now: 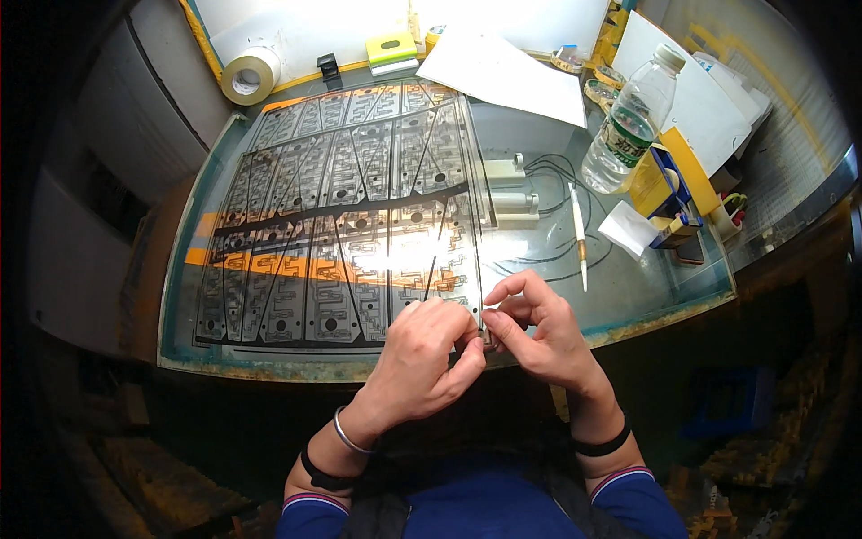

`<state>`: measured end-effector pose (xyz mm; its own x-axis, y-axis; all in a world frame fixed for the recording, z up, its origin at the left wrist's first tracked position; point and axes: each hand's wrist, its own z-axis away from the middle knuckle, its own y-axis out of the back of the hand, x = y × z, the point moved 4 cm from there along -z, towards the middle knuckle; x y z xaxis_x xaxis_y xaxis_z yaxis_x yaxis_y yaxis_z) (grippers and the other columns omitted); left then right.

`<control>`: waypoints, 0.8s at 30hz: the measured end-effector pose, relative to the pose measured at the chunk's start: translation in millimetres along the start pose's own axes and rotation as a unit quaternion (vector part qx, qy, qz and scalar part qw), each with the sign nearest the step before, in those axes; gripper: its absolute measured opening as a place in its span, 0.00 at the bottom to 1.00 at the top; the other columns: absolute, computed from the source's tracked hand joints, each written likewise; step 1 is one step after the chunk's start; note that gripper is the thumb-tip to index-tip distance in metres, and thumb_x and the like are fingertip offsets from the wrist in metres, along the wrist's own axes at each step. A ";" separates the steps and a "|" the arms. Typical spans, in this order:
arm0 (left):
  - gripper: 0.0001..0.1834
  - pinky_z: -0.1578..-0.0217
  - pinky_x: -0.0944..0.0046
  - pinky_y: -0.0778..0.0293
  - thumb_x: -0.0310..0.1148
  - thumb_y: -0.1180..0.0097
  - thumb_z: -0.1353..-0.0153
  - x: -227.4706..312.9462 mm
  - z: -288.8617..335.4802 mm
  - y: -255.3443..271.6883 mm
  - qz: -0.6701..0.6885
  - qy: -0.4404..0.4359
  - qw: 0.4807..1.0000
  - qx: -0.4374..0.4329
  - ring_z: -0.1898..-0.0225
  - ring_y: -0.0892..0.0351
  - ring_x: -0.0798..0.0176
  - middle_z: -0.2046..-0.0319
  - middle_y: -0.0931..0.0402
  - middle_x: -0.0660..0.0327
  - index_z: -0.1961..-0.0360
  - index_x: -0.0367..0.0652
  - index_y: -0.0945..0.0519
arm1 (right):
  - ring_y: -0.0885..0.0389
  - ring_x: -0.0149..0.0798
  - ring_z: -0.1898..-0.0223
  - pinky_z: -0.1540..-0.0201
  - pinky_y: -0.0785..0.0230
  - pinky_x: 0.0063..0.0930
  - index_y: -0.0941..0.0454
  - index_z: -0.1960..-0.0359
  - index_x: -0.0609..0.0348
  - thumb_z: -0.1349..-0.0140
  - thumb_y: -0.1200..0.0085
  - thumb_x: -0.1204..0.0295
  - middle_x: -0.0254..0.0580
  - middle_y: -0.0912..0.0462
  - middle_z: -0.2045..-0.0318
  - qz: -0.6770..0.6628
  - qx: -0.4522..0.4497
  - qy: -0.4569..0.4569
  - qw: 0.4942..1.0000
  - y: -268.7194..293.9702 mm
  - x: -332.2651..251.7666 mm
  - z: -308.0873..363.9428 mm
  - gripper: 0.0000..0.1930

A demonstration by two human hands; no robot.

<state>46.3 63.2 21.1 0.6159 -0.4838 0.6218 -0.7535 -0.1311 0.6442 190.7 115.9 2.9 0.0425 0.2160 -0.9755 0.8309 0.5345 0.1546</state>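
Note:
A large dark film sheet (359,207) printed with rows of circuit-like patterns lies on a glass-topped table (530,242). At its near right corner my two hands meet, close above the table's front edge. My left hand (426,350) is closed, its fingers curled and the thumb pressed in; what sits between the fingertips is hidden. Beside it, my right hand (543,337) is also closed, thumb and fingers drawn together next to the left fingertips, with the index finger arched. Anything held there is too small to make out.
A plastic water bottle (633,126) stands at the right, near a white pen-like tool (577,225) and a blue tape dispenser (669,184). A tape roll (250,76), a yellow-green box (391,47) and white paper (503,76) lie along the back. Cables (575,180) cross the glass.

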 end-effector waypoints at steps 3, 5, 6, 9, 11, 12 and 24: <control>0.06 0.70 0.56 0.35 0.27 0.45 0.49 -5.9 2.4 -1.2 0.018 0.015 1.000 0.012 0.74 0.31 0.51 0.78 0.32 0.55 0.76 0.39 0.30 | 0.20 0.26 0.73 0.75 0.30 0.19 0.31 0.58 0.64 0.35 0.48 0.77 0.38 0.20 0.77 -0.029 0.002 -0.003 1.000 -0.9 1.0 0.8 0.07; 0.06 0.70 0.55 0.35 0.27 0.46 0.49 -7.0 3.8 0.3 0.035 0.027 0.999 0.021 0.74 0.31 0.50 0.78 0.33 0.54 0.76 0.38 0.31 | 0.19 0.27 0.72 0.73 0.28 0.20 0.32 0.58 0.64 0.35 0.49 0.78 0.39 0.19 0.75 -0.052 0.003 -0.008 0.999 -1.9 0.5 1.2 0.07; 0.06 0.70 0.55 0.35 0.27 0.46 0.49 -6.8 4.1 1.1 0.042 0.030 0.998 0.023 0.74 0.31 0.49 0.78 0.33 0.54 0.76 0.38 0.31 | 0.19 0.27 0.72 0.73 0.27 0.20 0.32 0.58 0.64 0.35 0.49 0.78 0.40 0.19 0.74 -0.057 0.003 -0.009 0.998 -2.1 0.3 1.3 0.07; 0.06 0.70 0.55 0.35 0.26 0.46 0.49 -7.4 4.6 2.3 0.058 0.036 0.997 0.023 0.74 0.31 0.49 0.78 0.33 0.53 0.76 0.37 0.31 | 0.19 0.28 0.71 0.71 0.26 0.21 0.32 0.58 0.64 0.35 0.49 0.78 0.40 0.19 0.73 -0.058 0.000 -0.016 0.998 -2.0 -0.6 1.3 0.07; 0.06 0.70 0.55 0.35 0.26 0.47 0.49 -8.2 4.8 2.6 0.063 0.039 0.997 0.022 0.74 0.31 0.49 0.78 0.33 0.53 0.76 0.37 0.31 | 0.18 0.28 0.71 0.71 0.25 0.21 0.32 0.58 0.64 0.35 0.49 0.78 0.40 0.19 0.73 -0.057 -0.002 -0.017 0.998 -1.9 0.1 1.2 0.07; 0.06 0.70 0.55 0.35 0.26 0.47 0.49 -8.5 5.0 2.8 0.063 0.040 0.997 0.023 0.74 0.31 0.48 0.78 0.33 0.53 0.76 0.37 0.31 | 0.18 0.28 0.71 0.72 0.25 0.21 0.32 0.58 0.64 0.35 0.49 0.78 0.40 0.19 0.73 -0.059 -0.003 -0.016 0.998 -2.1 1.1 1.0 0.07; 0.10 0.73 0.60 0.34 0.29 0.40 0.51 -2.8 3.2 7.5 0.132 0.059 0.989 0.029 0.76 0.30 0.57 0.79 0.32 0.57 0.74 0.38 0.29 | 0.18 0.27 0.72 0.75 0.29 0.20 0.31 0.58 0.63 0.35 0.48 0.77 0.39 0.19 0.74 -0.060 0.004 -0.016 0.998 0.2 0.9 2.0 0.07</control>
<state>38.2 60.9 22.8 0.4159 -0.4043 0.8146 -0.9013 -0.0642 0.4283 192.0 114.6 1.8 -0.0407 0.1249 -0.9913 0.8350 0.5492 0.0349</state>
